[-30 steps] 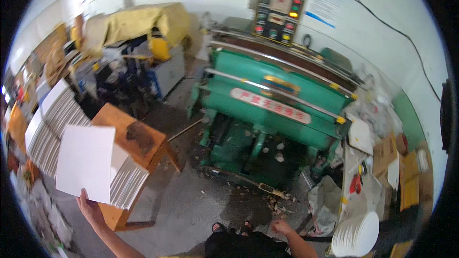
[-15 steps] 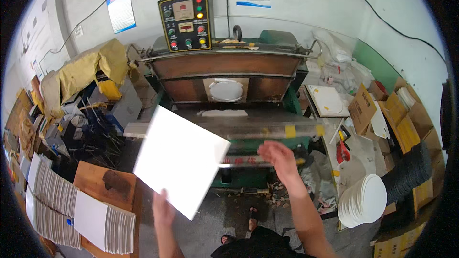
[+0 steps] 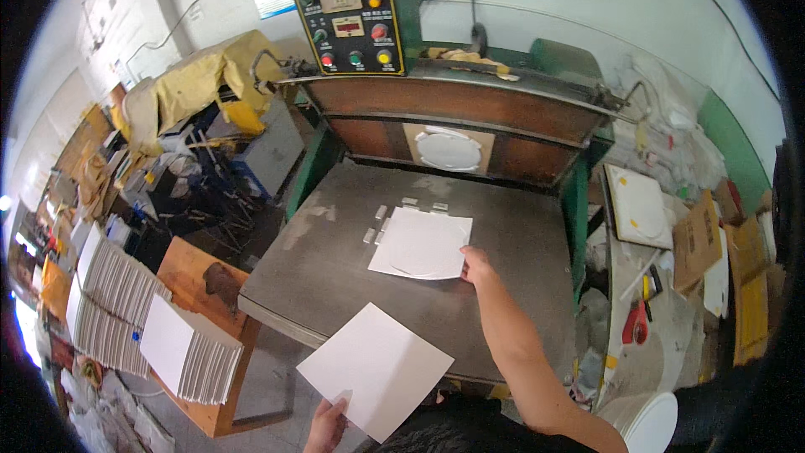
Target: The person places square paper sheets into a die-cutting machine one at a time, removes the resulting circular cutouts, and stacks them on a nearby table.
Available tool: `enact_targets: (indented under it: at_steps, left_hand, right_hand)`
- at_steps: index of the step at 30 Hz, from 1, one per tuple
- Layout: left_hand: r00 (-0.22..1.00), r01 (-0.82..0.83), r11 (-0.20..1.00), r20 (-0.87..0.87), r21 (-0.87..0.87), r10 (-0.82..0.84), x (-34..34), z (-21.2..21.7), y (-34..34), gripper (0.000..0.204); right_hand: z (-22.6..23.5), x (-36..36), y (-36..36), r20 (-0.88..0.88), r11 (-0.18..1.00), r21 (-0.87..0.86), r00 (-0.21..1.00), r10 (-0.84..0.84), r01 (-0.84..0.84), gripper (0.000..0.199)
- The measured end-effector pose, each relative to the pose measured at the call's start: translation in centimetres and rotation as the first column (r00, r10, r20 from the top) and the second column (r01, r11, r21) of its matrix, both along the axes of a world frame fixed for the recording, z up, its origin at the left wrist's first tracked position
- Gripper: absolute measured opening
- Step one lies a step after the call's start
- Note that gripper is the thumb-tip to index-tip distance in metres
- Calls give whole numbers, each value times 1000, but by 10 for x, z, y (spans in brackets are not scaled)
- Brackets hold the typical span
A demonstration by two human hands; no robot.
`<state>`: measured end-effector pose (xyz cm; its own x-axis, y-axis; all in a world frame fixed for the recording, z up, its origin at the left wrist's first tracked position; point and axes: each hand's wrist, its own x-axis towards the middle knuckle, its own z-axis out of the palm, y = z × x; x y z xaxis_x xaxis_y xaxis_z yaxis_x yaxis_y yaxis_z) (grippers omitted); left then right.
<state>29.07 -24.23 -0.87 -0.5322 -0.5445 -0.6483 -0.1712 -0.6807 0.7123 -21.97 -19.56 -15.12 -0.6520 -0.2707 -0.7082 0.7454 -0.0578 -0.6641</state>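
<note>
Cut white sheet (image 3: 421, 242) lies flat mid press bed (image 3: 327, 277), butted against small guide tabs (image 3: 379, 224) along its far-left edges — registration, I judge. My right hand (image 3: 475, 266) rests on its near-right corner, fingers pinched on edge. My left hand (image 3: 327, 424) clamps blank white sheet (image 3: 375, 367) by near corner, held level, overhanging bed's near edge — likely kept ready. Hands well apart.
</note>
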Motion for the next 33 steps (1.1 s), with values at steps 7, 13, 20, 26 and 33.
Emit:
enact_targets:
  at_steps: [7,13,20,26,33]
  left_hand:
    - [951,267,937,-222,225,-217,-95,-15,-10,45]
    - [941,123,977,-332,174,-60,-273,-81,-9,36]
    - [954,76,949,-301,305,20,-370,-122,-44,35]
    - [991,128,690,73,-712,-109,-371,-100,1,43]
    - [594,724,-361,798,-587,-104,-472,-119,33,67]
  right_hand:
    - [18,-58,45,55,908,-418,996,66,-37,26]
    - [106,-34,154,-238,857,-510,969,-64,-69,43]
    - [151,71,313,-322,932,-280,892,-317,230,46]
    - [112,200,404,-581,837,214,755,-306,504,50]
    - [168,251,374,-699,684,547,712,57,482,56]
